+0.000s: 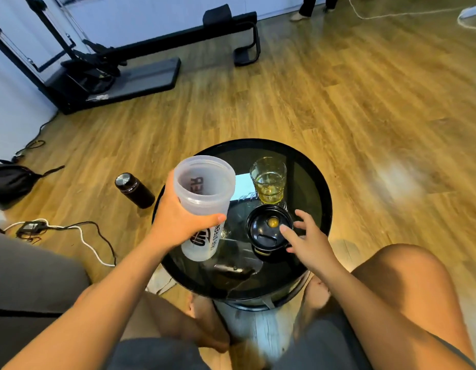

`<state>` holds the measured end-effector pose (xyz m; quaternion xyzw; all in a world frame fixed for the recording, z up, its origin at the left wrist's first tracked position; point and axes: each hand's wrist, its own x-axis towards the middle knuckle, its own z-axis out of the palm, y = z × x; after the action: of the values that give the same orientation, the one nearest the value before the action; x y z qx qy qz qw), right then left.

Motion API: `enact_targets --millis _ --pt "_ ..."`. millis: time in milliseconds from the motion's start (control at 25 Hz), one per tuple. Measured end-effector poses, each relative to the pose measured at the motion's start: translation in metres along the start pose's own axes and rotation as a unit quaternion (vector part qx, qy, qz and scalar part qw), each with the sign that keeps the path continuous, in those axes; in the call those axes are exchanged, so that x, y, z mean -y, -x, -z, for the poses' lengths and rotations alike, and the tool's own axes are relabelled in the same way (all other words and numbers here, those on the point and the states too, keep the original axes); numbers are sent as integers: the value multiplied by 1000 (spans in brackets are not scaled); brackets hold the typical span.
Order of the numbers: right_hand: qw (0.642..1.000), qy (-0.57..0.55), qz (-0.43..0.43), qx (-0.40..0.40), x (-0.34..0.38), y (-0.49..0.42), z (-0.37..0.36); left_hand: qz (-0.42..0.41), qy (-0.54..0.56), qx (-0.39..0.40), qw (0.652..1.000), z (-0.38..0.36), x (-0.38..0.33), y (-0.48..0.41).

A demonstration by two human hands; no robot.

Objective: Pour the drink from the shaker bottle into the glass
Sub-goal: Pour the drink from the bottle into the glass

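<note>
Round black glass table [315, 180] on wood floor [338, 102] holds glass [269, 180]

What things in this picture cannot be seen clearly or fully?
Head view only:
- Shaker bottle: its printed label is partly covered by the left hand.
- Black lid: its near right edge is hidden by the right hand.
- Dark object under the round glass table: blurred by reflections.
- Person at the top edge: only the legs show.
</note>
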<state>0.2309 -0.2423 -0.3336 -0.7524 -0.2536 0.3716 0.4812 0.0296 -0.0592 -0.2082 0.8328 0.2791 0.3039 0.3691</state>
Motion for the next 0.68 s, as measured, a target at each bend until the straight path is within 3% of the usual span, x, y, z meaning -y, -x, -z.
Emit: enact_targets --millis 280,680 --pt "997 -65 -30 10 4 -14 -15 -12 -117 38 992 -2 14 -28" --pt "998 -46 -37 20 -2 -22 -13 -31 -199 77 976 -12 2 -65"
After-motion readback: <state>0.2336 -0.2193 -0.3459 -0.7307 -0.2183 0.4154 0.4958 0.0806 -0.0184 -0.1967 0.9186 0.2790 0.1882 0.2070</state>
